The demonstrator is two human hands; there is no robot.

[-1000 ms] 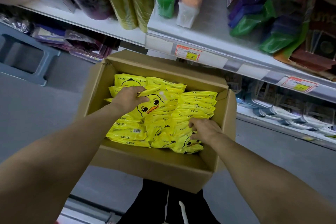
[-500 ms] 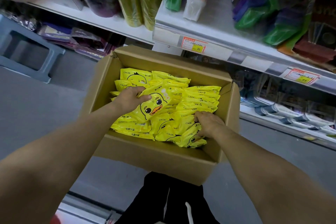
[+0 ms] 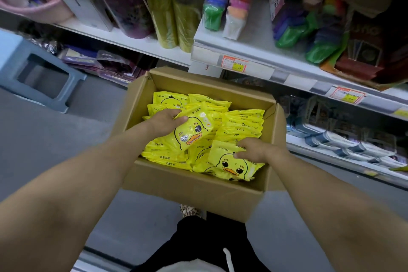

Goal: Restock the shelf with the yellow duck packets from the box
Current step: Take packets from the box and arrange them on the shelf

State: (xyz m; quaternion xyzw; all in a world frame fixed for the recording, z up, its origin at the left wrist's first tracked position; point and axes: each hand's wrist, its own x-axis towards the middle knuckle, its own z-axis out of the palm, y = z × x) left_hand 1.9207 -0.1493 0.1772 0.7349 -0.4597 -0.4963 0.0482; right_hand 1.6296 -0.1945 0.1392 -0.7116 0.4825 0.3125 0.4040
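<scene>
An open cardboard box (image 3: 194, 196) sits on the floor before the shelves, filled with several yellow duck packets (image 3: 240, 123). My left hand (image 3: 165, 119) grips one duck packet (image 3: 192, 132) at its upper left corner, lifted and tilted above the pile. My right hand (image 3: 256, 150) pinches the right edge of another duck packet (image 3: 231, 163) at the box's near right corner, its duck face showing. The white shelf (image 3: 254, 51) above the box has a bare strip between coloured goods.
A blue plastic stool (image 3: 39, 73) stands on the grey floor at left. Yellow-green rolls (image 3: 172, 15) and bagged coloured items (image 3: 220, 4) stand on the upper shelf. Price tags (image 3: 235, 64) hang on the shelf edge. Packaged goods fill the lower shelf at right.
Both hands have raised packets from the pile: the left packet has tilted up, and the right hand has pulled a packet face-up at the near right corner. The view has come closer.
</scene>
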